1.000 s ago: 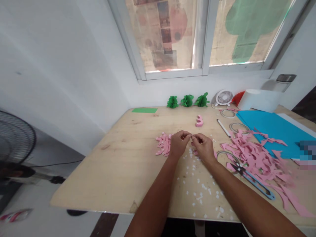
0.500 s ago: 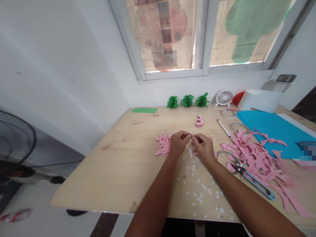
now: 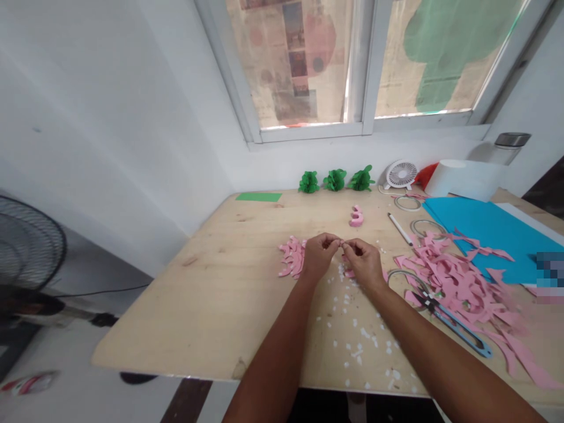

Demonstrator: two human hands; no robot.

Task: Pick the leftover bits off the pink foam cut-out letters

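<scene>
My left hand (image 3: pixel 321 254) and my right hand (image 3: pixel 363 260) meet fingertip to fingertip above the table. Both are closed in a pinch, and whatever is between the fingers is too small to make out. Left of my left hand lies a pile of curved pink paper cut-outs (image 3: pixel 291 257), partly covered by that hand. Beyond my hands sits a small stack of pink curved pieces (image 3: pixel 356 216). Small white paper bits (image 3: pixel 358 351) are scattered on the table between my forearms. A bit of pink paper shows under my right hand.
Pink paper scraps (image 3: pixel 458 282), light-blue-handled scissors (image 3: pixel 462 330), tape rolls (image 3: pixel 429 229), a white pen (image 3: pixel 400 229) and blue sheets (image 3: pixel 484 229) lie to the right. Along the wall stand green paper shapes (image 3: pixel 335 180) and a small white fan (image 3: pixel 400 174). A green strip (image 3: pixel 258 197) lies back left.
Hardly anything differs. My hands stay pinched together in the same place, and the whole view has shifted very slightly.
</scene>
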